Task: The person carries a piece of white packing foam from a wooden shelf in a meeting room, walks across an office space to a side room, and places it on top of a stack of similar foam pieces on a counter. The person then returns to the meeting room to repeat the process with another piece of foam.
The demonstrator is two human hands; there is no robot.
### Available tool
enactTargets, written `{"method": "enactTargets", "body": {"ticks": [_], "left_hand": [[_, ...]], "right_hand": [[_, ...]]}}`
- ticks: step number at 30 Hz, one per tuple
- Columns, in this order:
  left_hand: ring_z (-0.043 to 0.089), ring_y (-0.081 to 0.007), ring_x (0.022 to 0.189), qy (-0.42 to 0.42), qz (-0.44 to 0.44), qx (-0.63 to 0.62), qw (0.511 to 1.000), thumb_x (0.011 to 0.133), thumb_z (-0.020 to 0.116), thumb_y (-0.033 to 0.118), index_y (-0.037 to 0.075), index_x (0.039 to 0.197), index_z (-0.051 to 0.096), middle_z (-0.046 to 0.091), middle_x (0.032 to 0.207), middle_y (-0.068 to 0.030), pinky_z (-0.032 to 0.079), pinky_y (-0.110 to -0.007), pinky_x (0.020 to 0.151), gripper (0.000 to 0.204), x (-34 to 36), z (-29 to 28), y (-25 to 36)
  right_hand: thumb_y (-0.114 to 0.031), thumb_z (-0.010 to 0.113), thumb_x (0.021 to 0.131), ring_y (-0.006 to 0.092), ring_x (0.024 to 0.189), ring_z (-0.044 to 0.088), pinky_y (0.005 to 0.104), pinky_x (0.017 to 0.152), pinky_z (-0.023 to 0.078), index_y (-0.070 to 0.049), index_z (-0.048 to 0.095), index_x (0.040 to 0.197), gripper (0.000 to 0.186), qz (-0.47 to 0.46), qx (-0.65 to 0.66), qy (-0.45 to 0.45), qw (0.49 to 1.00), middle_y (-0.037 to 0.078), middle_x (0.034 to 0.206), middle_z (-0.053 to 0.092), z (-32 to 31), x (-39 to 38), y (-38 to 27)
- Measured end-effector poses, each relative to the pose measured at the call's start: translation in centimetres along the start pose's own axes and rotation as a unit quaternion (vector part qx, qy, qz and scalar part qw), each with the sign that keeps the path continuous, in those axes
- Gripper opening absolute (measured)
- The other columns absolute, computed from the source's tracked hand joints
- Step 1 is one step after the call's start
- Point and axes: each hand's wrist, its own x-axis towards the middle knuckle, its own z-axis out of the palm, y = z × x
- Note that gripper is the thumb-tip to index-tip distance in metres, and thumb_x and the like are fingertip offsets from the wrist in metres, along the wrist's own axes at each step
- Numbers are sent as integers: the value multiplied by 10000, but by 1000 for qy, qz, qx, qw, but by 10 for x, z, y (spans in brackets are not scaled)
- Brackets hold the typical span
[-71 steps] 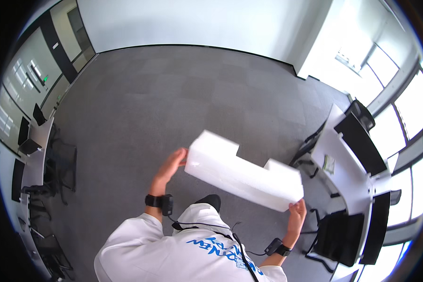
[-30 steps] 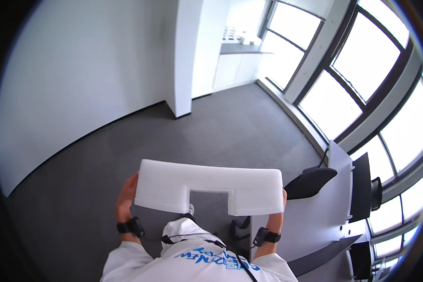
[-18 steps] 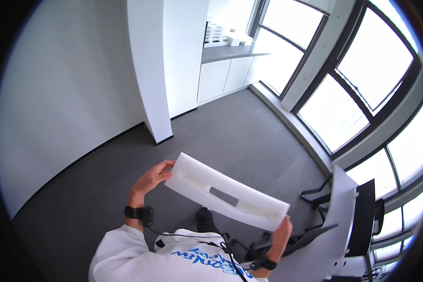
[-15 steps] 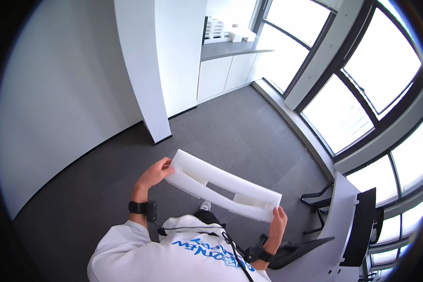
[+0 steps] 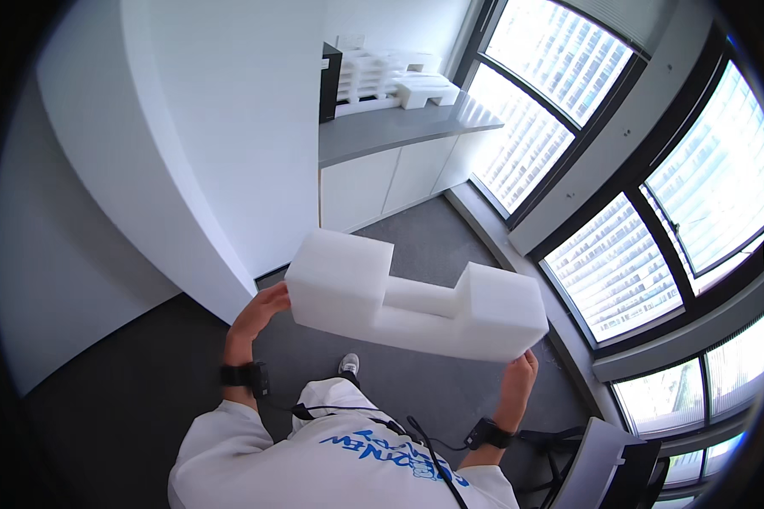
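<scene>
A long white foam packing piece point(image 5: 416, 316) with a raised block at each end and a gap between them spans the space in front of me. My left hand point(image 5: 266, 310) grips its left end, fingers partly hidden behind the block. At the lower right corner, my right hand point(image 5: 522, 373) closes on the other end, its fingertips against the underside. The piece is held up above the floor, its right end slightly lower in the picture.
A grey counter point(image 5: 382, 140) over white cabinets point(image 5: 361, 191) stands ahead, bearing stacked white foam pieces point(image 5: 369, 76) and a black box point(image 5: 329, 83). A white wall column point(image 5: 144, 153) rises at left. Tall windows point(image 5: 603, 271) run along the right, with a white desk point(image 5: 598, 467) at lower right.
The foam piece has been tilted and lifted, so its end blocks now face me. My view has moved forward, and the counter looks nearer. Both hands keep their hold.
</scene>
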Motion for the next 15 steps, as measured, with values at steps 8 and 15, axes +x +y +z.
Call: {"method": "enactTargets", "body": {"ticks": [8,15], "left_hand": [[576,-158,1109,-25,-15,111,993,1024,545,274,-27,1209,635,656,1166,-88,411,-285,999,365,349,51,73],[609,-145,1021,32,-141,66,987,1030,540,290,-4,1170,655,671,1129,-64,454,-293,960,345,600,42,50]], "right_hand": [[-133,511,1012,107,970,571,233,848,414,29,637,1161,254,6,27,27,999,12,1025,645,74,233,-14],[-222,593,1000,50,708,465,228,647,358,17,710,1060,272,83,-43,-25,995,-35,791,601,147,494,29]]}}
